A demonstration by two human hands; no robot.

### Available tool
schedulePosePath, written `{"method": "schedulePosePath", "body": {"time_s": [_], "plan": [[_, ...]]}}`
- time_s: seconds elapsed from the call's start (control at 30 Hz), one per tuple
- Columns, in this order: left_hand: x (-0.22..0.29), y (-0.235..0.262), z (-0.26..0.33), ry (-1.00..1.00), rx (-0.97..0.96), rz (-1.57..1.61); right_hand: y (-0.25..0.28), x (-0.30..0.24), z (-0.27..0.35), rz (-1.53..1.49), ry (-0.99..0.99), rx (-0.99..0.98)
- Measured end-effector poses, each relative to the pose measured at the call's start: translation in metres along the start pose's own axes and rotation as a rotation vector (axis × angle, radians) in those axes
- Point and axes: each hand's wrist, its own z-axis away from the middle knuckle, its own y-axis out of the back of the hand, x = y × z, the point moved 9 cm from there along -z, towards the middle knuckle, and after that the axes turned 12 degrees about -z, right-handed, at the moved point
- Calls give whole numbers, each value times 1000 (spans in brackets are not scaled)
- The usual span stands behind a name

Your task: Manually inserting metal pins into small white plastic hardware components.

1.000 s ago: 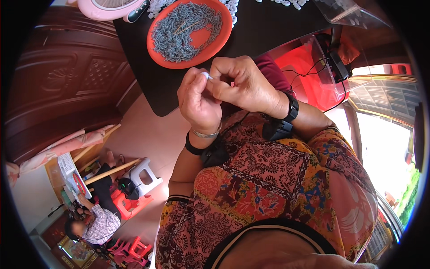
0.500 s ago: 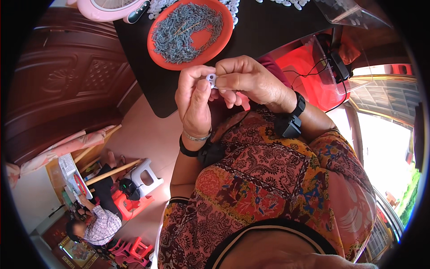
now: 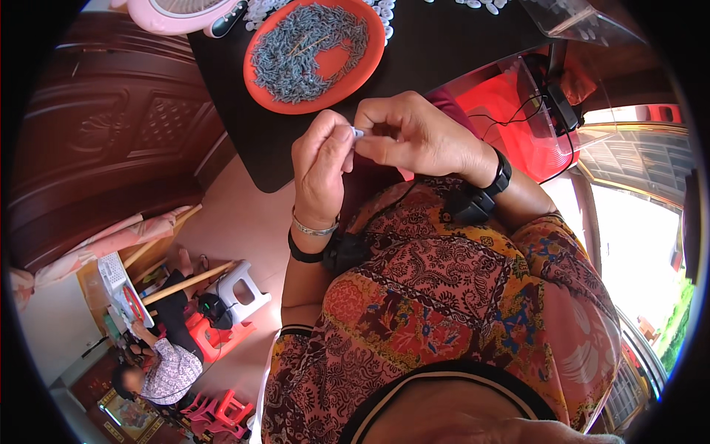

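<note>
My left hand (image 3: pixel 322 166) is closed, with thumb and forefinger pinching a small white plastic piece (image 3: pixel 358 133). Only an edge of that piece shows between the fingers. From the other side my right hand (image 3: pixel 414 137) meets it, thumb and forefinger closed at the same piece. Whether the right fingers also hold something smaller cannot be made out. Just beyond my hands, an orange-red oval tray (image 3: pixel 255 83) holds a heap of small grey-blue springs or similar slim parts (image 3: pixel 296 63).
Small white pieces (image 3: pixel 386 16) lie along the far side of the dark table (image 3: pixel 436 55). At the far left is a pink fan (image 3: pixel 174 18). A red bin (image 3: pixel 488 103) with dark cables stands at right. Another person (image 3: pixel 170 370) sits at lower left near stools.
The white piece has been turned, from its holed face showing to only an edge. The left thumb now covers more of it, and my right fingers have shifted slightly.
</note>
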Motion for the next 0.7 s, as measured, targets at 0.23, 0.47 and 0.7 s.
{"method": "schedulePosePath", "body": {"time_s": [0.23, 0.47, 0.7], "plan": [[-6, 0, 0, 82, 43, -17, -3, -33, 8, 704, 394, 154], [-8, -1, 3, 105, 41, 49, -11, -36, 9, 788, 475, 75], [-9, -1, 0, 53, 76, 244, -8, -45, 13, 743, 536, 108]]}}
